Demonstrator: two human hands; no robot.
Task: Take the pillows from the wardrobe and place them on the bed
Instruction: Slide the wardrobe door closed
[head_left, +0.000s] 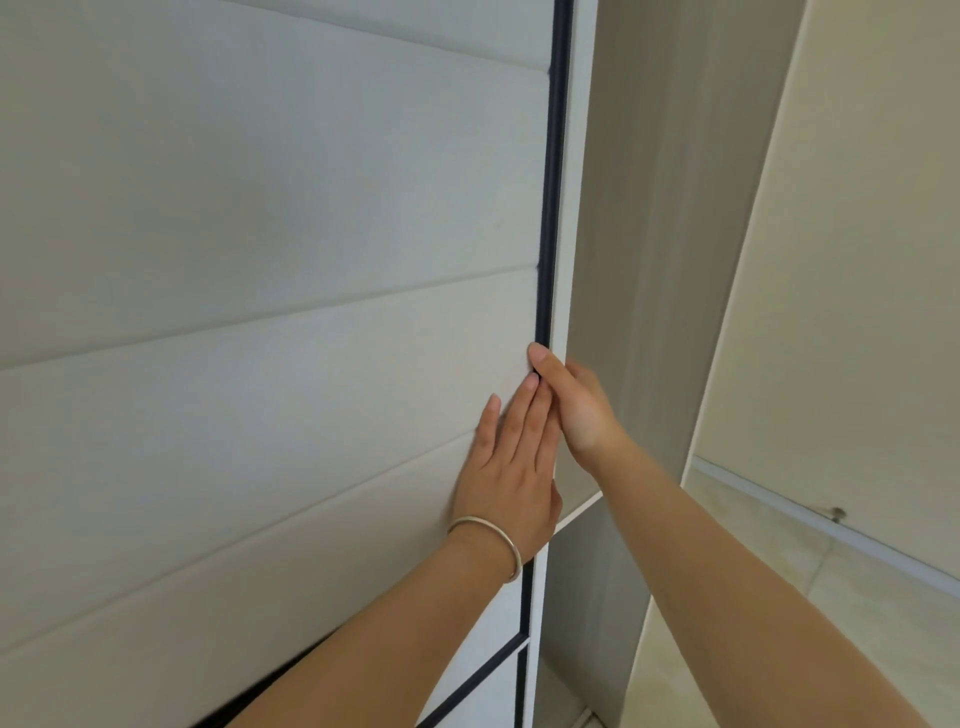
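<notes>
left hand (506, 467): flat on wardrobe door (270, 322), fingers spread, gripping nothing
right hand (576, 402): clamped on door edge

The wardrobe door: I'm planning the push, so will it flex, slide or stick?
The wardrobe door looks like a rigid framed panel, so it probably won't flex. The right hand hooks its dark edge while the left hand lies flat, suggesting sideways sliding. Its smooth face may offer little grip.

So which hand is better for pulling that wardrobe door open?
Probably the right hand: its fingers hook round the wardrobe door edge, thumb in front. The left hand only lies flat on the panel.
</notes>
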